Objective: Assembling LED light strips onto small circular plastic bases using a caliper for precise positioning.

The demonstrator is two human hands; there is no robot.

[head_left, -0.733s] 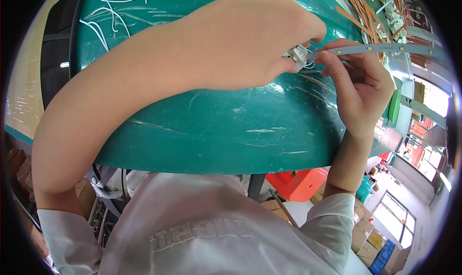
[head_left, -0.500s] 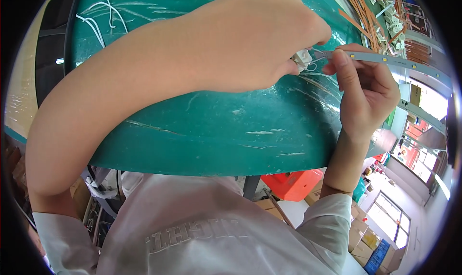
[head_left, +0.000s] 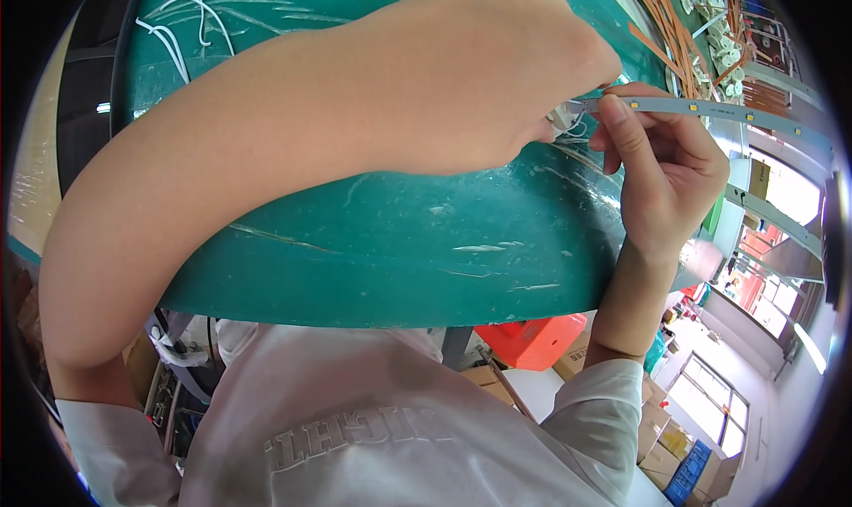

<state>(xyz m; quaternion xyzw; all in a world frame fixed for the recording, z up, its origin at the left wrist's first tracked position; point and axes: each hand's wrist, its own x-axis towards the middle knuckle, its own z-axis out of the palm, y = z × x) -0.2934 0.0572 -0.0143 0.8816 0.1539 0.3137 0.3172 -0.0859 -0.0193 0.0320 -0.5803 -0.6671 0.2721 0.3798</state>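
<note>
My left hand reaches across from the left, back of the hand up. Its fingers are closed on a small white plastic piece, mostly covered by the hand; its exact kind cannot be made out. Between thumb and fingers, my right hand pinches a narrow LED strip with small yellow chips, close to its left end. That end meets the white piece, and thin pale wires hang around the join. Whether the two are fastened together is hidden.
White wires lie on the green tabletop at the far left. Copper-coloured strips and several white plastic parts are at the far right. Below the table edge stand a red stool and cardboard boxes.
The gap between my hands has narrowed. My right hand and the LED strip have shifted slightly left, bringing the strip's end up against the white piece, which is now more covered.
</note>
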